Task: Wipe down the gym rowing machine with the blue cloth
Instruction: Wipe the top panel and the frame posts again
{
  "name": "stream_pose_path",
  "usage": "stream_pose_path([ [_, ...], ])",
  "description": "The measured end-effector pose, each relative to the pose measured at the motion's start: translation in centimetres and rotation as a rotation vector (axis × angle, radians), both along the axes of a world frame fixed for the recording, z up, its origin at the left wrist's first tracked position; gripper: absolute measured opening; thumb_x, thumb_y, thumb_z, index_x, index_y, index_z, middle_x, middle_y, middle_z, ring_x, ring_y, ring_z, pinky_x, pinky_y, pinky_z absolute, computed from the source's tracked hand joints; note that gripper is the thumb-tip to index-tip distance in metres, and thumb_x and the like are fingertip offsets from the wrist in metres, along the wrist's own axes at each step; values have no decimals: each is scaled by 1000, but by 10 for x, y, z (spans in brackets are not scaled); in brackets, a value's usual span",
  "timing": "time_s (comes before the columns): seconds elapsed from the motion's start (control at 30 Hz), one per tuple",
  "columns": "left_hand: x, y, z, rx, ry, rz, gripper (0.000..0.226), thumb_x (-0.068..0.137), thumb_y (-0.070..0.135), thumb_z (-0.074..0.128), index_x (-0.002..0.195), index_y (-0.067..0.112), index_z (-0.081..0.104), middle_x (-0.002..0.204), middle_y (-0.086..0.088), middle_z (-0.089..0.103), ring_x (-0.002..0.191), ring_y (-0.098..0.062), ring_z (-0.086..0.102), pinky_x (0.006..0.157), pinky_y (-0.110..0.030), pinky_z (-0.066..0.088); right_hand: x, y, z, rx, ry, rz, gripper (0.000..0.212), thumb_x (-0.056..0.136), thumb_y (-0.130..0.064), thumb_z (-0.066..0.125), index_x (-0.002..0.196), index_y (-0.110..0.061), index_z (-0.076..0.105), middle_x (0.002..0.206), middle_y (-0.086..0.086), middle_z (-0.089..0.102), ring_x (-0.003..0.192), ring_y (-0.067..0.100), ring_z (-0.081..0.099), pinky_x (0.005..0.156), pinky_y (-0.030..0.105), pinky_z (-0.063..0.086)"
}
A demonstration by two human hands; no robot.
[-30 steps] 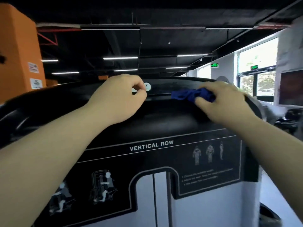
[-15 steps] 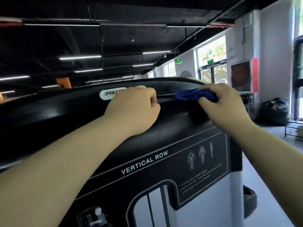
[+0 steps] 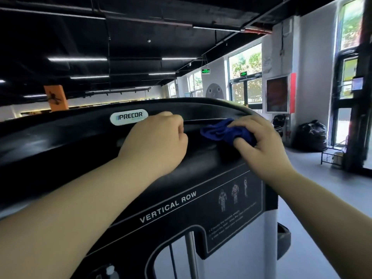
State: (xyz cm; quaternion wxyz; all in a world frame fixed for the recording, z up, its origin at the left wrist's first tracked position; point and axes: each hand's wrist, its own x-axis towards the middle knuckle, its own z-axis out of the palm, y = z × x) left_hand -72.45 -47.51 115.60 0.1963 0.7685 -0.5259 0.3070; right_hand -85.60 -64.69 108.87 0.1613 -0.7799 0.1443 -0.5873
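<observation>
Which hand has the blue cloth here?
The right hand, its fingers gripping the crumpled blue cloth against the black plastic machine cover; the left hand rests curled on the cover, without cloth.

Black curved machine cover [image 3: 60, 141]: PRECOR badge [image 3: 128, 117] fixed near the top; blue cloth [image 3: 219, 133], bunched, against the ridge, gripped by the right hand [image 3: 261, 146]; left hand [image 3: 157, 141], fingers curled, resting just beside it. Grey floor [image 3: 314, 178]: black bags [image 3: 311, 135], low rack [image 3: 332, 156].
</observation>
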Motion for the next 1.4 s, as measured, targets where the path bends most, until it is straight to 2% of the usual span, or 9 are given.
stream_pose_path([
  [0.2, -7, 2, 1, -1, 9, 56, 18, 92, 26, 44, 85, 25, 61, 92, 10, 57, 85, -14, 55, 73, -33, 45, 8, 5, -7, 34, -80, -68, 37, 78, -31, 52, 110, -29, 69, 113, -9, 60, 114, 18, 49, 102, 30, 36],
  [0.4, -30, -13, -14, -37, -47, 126, 16, 90, 30, 45, 94, 29, 60, 99, 11, 57, 90, -14, 54, 75, -36, 49, -20, -29, -40, -370, 38, -15, 41, 81, -26, 54, 118, -17, 69, 126, 3, 59, 116, 20, 50, 107, 19, 28],
  [0.67, -61, -57, -54, -229, -198, 112, 26, 88, 31, 43, 99, 22, 65, 103, 6, 63, 100, -21, 53, 84, -38, 43, -28, -71, -59, -250, -80, -28, 43, 81, -22, 56, 123, -22, 63, 125, 0, 53, 115, 21, 42, 101, 27, 31],
  [0.8, -75, -79, -65, -209, -202, 79, 35, 82, 33, 43, 108, 21, 65, 110, 5, 63, 103, -22, 55, 89, -41, 43, -49, -89, -68, -291, -119, 59, 37, 81, -20, 55, 118, -22, 58, 117, -8, 54, 112, 16, 48, 98, 16, 32],
  [0.93, -92, -112, -67, -187, -205, 7, 43, 84, 33, 46, 122, 22, 61, 119, 5, 61, 106, -20, 54, 96, -40, 39, -73, -118, -59, 102, -274, 126, 27, 89, -18, 62, 106, -33, 47, 101, -5, 60, 84, 10, 58, 70, 17, 43],
  [1.1, -112, -160, -74, -89, -300, -27, 47, 83, 34, 49, 127, 23, 61, 121, 5, 60, 112, -22, 54, 97, -42, 40, -64, -140, -66, 245, -89, 115, 16, 89, -23, 63, 102, -27, 54, 91, -6, 64, 75, 2, 59, 67, 22, 44],
  [1.23, -106, -169, -77, -134, -351, -33, 39, 86, 36, 51, 120, 22, 65, 120, 6, 60, 116, -21, 50, 100, -41, 36, -69, -140, -84, 330, -175, 210, 15, 88, -25, 68, 96, -35, 62, 87, -10, 65, 77, 2, 62, 71, 25, 49],
  [1.3, -106, -172, -77, -185, -377, -56, 41, 85, 40, 51, 119, 22, 65, 118, 6, 63, 114, -21, 52, 97, -41, 37, -73, -142, -76, 414, -248, 306, 12, 90, -28, 68, 93, -40, 70, 99, 0, 68, 89, 16, 67, 77, 32, 54],
  [1.4, -114, -174, -75, -216, -292, -186, 50, 91, 46, 46, 136, 26, 54, 122, 10, 62, 110, -17, 53, 93, -34, 39, -78, -134, -65, 447, -322, 577, 26, 95, -18, 62, 87, -38, 76, 104, 4, 72, 93, 18, 69, 81, 33, 57],
])
